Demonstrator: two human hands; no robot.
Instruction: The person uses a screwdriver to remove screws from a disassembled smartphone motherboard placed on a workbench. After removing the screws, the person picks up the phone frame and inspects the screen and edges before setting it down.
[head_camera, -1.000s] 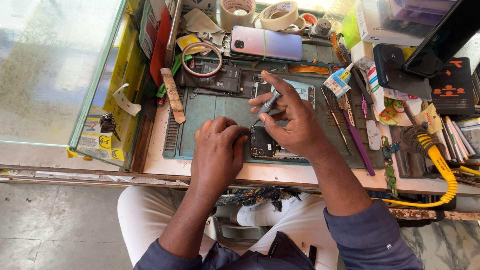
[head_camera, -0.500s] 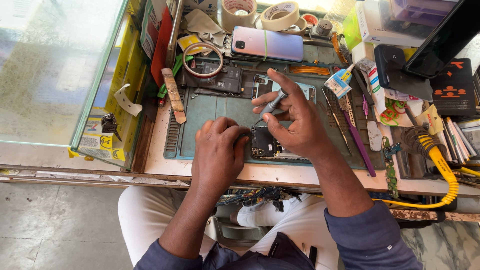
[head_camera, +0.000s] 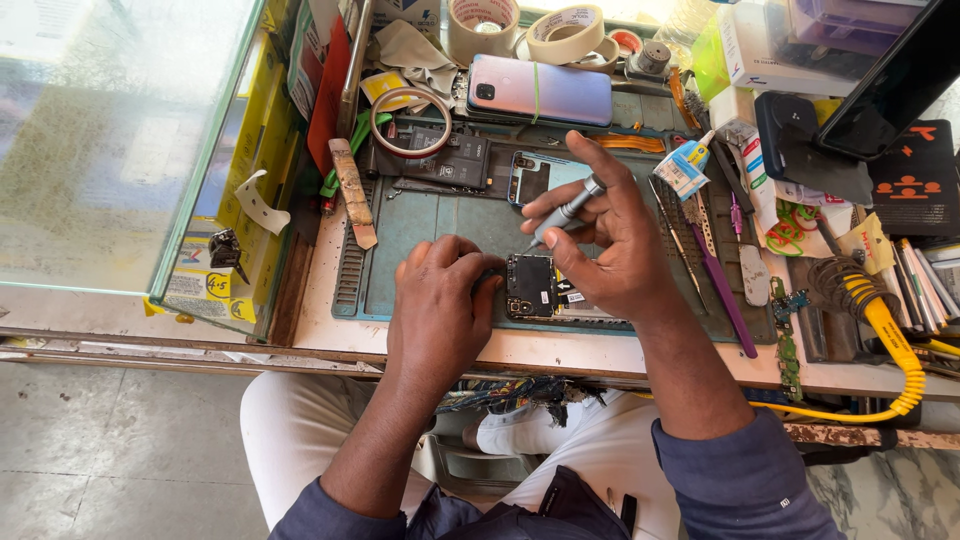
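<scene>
An opened phone (head_camera: 531, 286) with its dark circuit board showing lies on a teal work mat (head_camera: 430, 225) near the bench's front edge. My left hand (head_camera: 437, 300) rests on the phone's left side, fingers curled and pressing it down. My right hand (head_camera: 610, 240) grips a small silver screwdriver (head_camera: 563, 213) between thumb and fingers, its tip pointing down at the top of the board. A pink-blue phone (head_camera: 530, 90) lies face down at the back of the mat, with a phone frame (head_camera: 535, 175) and a dark back cover (head_camera: 450, 160) in front of it.
A glass case (head_camera: 120, 140) stands at left. Tape rolls (head_camera: 520, 25) sit at the back. Tweezers, a purple pry tool (head_camera: 725, 290), a glue tube (head_camera: 685, 165) and small parts crowd the right, beside a yellow coiled cable (head_camera: 890, 340) and dark boxes (head_camera: 920, 180).
My right hand has shifted slightly and tilted the screwdriver's tip down closer to the board. My left hand stays on the phone.
</scene>
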